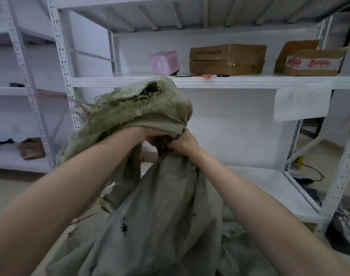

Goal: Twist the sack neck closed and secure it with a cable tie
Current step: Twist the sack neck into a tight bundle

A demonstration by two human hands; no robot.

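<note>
**Between both hands: sack neck gripped, no tie seen**

Between the hands, the sack [160, 206] neck is bunched tight. Left hand [152, 135] is closed on the gathered cloth from the left; its fingers are largely hidden under the fabric. Right hand [185, 143] is clenched on the neck from the right, touching the left. Above the hands, the frayed mouth [134, 104] flops over leftward. Below them, the sack body hangs full. Behind, a shelf [210, 81] carries a pink box [165, 62] and cartons [227, 59].
</note>
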